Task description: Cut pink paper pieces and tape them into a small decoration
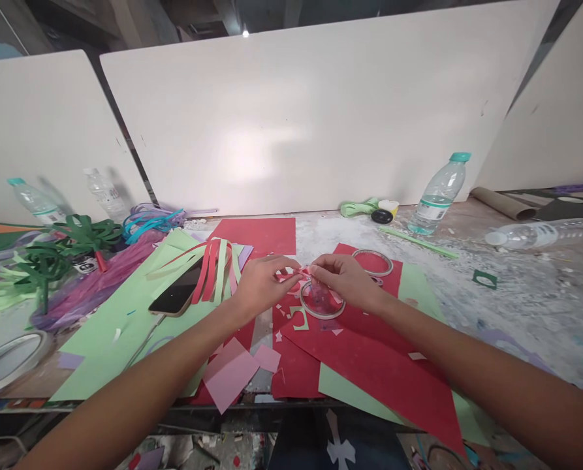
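Observation:
My left hand [266, 281] and my right hand [343, 277] meet over the table, fingertips pinched on a small pink paper piece [305, 269] between them. Its exact shape is partly covered by my fingers. Just below my right hand lies a tape roll [307, 313] on red paper [369, 346]. A second tape roll [390, 267] is beyond my right wrist. Small paper scraps and a light green cut-out [299, 318] lie around the near roll. Beside my left hand, red, green and pink paper strips [213, 267] drape over a phone [176, 294].
Green paper sheets [100, 346] and pink squares [232, 373] lie at the left and front. Dark green paper flowers [88, 235] sit farther left. An upright water bottle [438, 196] and a lying bottle [540, 234] are at the right. A white panel [320, 117] stands behind.

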A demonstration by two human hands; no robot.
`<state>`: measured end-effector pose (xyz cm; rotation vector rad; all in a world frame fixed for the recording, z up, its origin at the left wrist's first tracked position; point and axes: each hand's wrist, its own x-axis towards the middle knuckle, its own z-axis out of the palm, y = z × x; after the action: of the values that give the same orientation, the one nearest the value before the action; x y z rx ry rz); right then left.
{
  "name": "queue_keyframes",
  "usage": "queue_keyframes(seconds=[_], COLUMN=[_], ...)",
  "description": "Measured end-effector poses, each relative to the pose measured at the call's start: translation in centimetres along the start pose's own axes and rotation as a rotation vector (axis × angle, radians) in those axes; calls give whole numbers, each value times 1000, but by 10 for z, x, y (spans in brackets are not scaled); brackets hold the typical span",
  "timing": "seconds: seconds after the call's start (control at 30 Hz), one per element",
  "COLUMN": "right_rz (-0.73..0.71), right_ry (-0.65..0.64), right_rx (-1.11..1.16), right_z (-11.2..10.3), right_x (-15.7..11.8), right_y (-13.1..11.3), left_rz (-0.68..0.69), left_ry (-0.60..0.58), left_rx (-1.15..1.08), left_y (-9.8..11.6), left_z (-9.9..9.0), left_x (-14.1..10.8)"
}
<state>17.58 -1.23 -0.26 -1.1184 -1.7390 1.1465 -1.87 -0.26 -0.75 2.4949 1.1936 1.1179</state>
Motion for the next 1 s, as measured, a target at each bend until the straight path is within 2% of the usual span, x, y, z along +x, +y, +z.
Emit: queue_keyframes(seconds=[0.1,0.17,0.23,0.37,0.47,0.53,0.67,0.77,1.0], right_rz=[4,11,23,16,-73,-146,-220,-232,-278], right_ry=[-40,-53,-54,-69,-36,17,96,106,134], right_rx=[84,104,114,126,0,-144,-297,-297,-350], right_z=[3,5,6,6,5,5,6,6,-2], right_x=[-1,-2,-3,-3,-3,-4,-6,-5,-4], right_y=[-1,-2,-2,1,4,4,3,3,1], left_rz=[100,120,81,-83,-181,-228,-235,-217,-277], left_ry=[16,25,31,50,38,-13,-79,-103,-148], left_rx=[56,70,50,-89,-236,-330,-408,-434,-647], left_y=[-1,0,1,3,4,6,9,12,9], left_z=[-2,-2,-1,1,0,-2,-4,-4,-6], left_x=[-1,-2,-2,-1,2,3,4,4,5])
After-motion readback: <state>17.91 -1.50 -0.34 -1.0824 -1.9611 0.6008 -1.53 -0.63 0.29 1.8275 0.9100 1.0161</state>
